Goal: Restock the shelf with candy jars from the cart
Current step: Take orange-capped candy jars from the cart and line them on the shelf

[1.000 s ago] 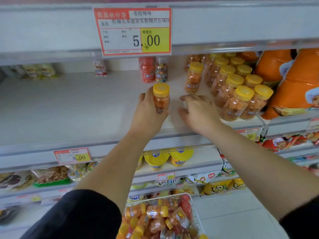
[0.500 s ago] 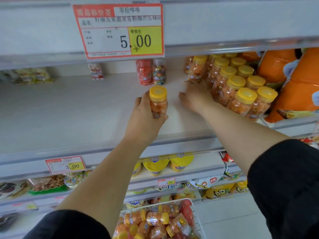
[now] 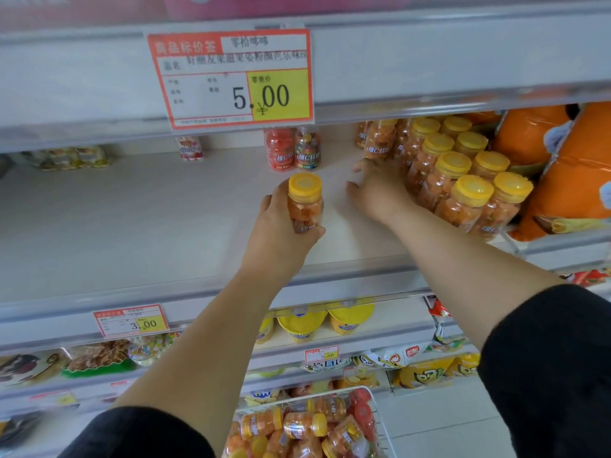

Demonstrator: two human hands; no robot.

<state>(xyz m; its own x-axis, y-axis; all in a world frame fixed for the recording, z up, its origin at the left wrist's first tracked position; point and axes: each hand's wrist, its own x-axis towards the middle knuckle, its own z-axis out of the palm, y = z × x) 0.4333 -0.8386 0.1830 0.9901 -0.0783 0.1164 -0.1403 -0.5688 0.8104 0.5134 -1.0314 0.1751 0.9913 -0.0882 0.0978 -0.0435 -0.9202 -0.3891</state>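
Presently placing: your left hand (image 3: 277, 234) clamps a jar (image 3: 305, 203) at the shelf (image 3: 132, 219), right hand (image 3: 377, 193) splayed by the row (image 3: 463, 181); likely next, seat it alongside.

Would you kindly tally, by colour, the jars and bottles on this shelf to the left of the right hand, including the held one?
Orange jar with yellow lid, held in the left hand: 1
Red jar: 1
Multicoloured jar: 1
White and pink bottle: 1
Total: 4
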